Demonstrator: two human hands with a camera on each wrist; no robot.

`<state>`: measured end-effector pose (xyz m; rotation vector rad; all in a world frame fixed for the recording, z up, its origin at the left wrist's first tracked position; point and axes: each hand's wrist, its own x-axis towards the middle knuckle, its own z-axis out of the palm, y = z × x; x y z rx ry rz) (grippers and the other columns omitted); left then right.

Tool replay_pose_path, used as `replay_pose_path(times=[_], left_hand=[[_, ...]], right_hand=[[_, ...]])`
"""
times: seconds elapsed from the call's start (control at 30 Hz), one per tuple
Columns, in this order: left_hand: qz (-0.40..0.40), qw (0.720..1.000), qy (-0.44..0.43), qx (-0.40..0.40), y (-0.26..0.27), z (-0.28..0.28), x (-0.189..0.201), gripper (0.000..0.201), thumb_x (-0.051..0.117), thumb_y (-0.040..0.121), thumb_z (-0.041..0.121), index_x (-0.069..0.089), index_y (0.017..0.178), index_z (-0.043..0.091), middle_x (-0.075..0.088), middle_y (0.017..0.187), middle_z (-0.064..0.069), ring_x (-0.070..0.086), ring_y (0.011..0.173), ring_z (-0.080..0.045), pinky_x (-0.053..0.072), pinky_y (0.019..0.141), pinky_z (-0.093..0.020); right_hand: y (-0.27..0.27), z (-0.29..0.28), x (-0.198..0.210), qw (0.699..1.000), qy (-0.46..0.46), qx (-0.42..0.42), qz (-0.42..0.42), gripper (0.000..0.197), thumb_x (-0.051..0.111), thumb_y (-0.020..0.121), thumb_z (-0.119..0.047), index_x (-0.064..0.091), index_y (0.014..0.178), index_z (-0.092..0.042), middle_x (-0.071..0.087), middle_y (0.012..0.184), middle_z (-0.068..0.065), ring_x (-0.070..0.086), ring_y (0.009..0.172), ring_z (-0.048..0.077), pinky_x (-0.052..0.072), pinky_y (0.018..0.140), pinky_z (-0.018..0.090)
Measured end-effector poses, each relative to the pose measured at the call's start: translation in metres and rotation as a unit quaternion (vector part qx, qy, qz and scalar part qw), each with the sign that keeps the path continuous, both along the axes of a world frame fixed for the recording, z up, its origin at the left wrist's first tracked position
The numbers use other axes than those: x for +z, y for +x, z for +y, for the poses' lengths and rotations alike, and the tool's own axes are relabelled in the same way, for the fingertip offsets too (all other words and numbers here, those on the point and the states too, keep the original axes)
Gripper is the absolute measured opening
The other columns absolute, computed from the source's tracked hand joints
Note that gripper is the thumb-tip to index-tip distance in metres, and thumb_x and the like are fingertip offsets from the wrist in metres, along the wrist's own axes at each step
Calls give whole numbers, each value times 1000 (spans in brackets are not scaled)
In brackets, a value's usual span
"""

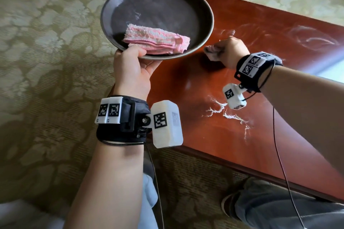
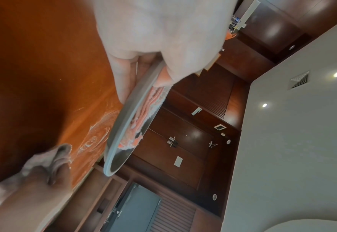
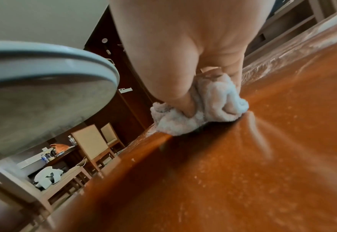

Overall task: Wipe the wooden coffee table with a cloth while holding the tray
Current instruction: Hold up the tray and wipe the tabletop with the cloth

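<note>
My left hand grips the near rim of a round dark tray, thumb on top and fingers underneath, holding it in the air over the table's left end. A folded pink cloth lies in the tray by my thumb. My right hand grips a bunched pale cloth and presses it on the reddish wooden coffee table, just right of the tray. In the right wrist view the cloth sits on the tabletop beneath my curled fingers. White powdery streaks mark the wood.
Patterned carpet surrounds the table. My knee in grey trousers is beyond the table's near edge. More white smears lie at the far right of the top. Chairs and a desk stand across the room.
</note>
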<state>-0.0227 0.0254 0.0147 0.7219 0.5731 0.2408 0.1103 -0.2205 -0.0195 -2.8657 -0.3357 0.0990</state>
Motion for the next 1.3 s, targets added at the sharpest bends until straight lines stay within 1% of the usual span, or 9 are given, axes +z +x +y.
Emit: replay_pose_path(times=[0.1,0.23,0.4,0.5,0.67,0.87,0.97,1.13,1.3], left_hand=[[3,1000,4,-2,3,-2,-1,46,44,82,-10,56,126,-4,66,116,-28,70,100,-39,60,79,-51],[-2,1000,3,-1,4,-5,-3,49,44,80,-10,54,128,-4,65,118,-29,70,101,-41,59,80,-53],[-2,1000,5,2,4,-9,0,51,45,79,-10,54,129,-5,65,119,-30,71,98,-41,59,80,-53],[-5,1000,4,-3,1,-10,2,49,45,80,-10,55,127,-4,65,118,-29,71,98,-40,59,80,-52],[-11,1000,7,-10,-7,-13,3,47,44,81,-10,55,126,-5,67,115,-28,73,95,-38,59,81,-52],[1,1000,5,-17,-15,-11,2,51,47,79,-9,54,128,-3,65,119,-28,72,96,-40,59,81,-51],[-6,1000,-6,-22,-15,-8,2,48,46,81,-10,55,127,-3,67,116,-28,72,95,-39,59,81,-51],[-11,1000,-12,-8,-10,-3,5,50,46,79,-10,54,128,-4,65,118,-29,71,97,-41,59,80,-52],[-20,1000,-8,-12,-10,-2,5,37,43,83,-11,60,115,-5,68,108,-27,70,100,-43,59,80,-53]], right_hand=[[1,5,-3,999,-29,23,10,34,62,92,-36,71,113,-12,68,115,7,55,114,27,38,99,29],[-3,1,-5,996,-60,60,25,28,58,94,-28,69,113,-12,66,115,3,53,115,22,33,100,26],[-37,-4,-16,995,-25,101,-8,19,61,83,-16,74,97,-15,60,89,6,57,98,25,45,90,34],[-62,-12,-24,989,9,144,4,22,64,81,-8,76,97,-15,52,85,-1,50,91,17,42,99,39],[-114,-30,-28,980,59,185,-30,24,62,79,-12,77,95,-23,58,86,3,50,79,19,43,83,31],[-156,-46,-8,976,-9,212,40,29,53,90,-21,75,108,-29,56,97,0,54,94,28,49,78,34],[-144,-40,3,975,13,223,6,43,39,84,-33,77,103,-25,60,95,0,58,91,24,48,86,35],[-94,14,8,967,46,248,-37,47,39,77,-19,77,104,-15,64,95,11,59,89,33,39,83,28],[-83,44,-5,969,-5,247,13,38,58,84,0,74,115,-18,63,109,12,56,104,34,40,94,33]])
